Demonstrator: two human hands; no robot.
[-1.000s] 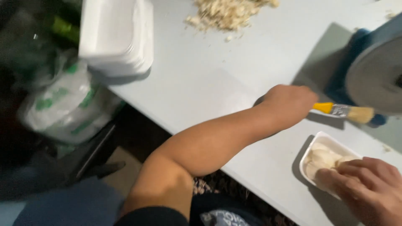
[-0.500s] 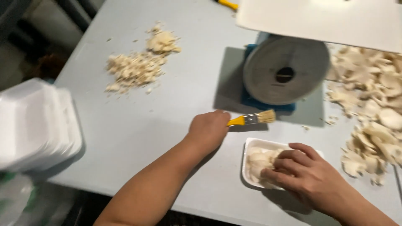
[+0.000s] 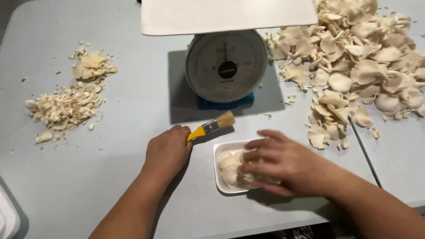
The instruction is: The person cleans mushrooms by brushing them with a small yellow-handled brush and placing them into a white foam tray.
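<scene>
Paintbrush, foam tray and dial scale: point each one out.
paintbrush (image 3: 211, 126): head view, on the metal band between yellow handle and bristles.
foam tray (image 3: 218, 156): head view, on the bare left rim.
dial scale (image 3: 226, 66): head view, on the round dial face.

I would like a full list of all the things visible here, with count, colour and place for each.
paintbrush: one, yellow handle, pale bristles, in left hand
foam tray: one, white, holds mushrooms, front centre
dial scale: one, grey face, blue base, white pan, centre back
oyster mushrooms: large pile, cream, right
mushroom trimmings: one heap, beige, left
table: one, pale grey
left hand: grips paintbrush
right hand: rests over foam tray
</scene>
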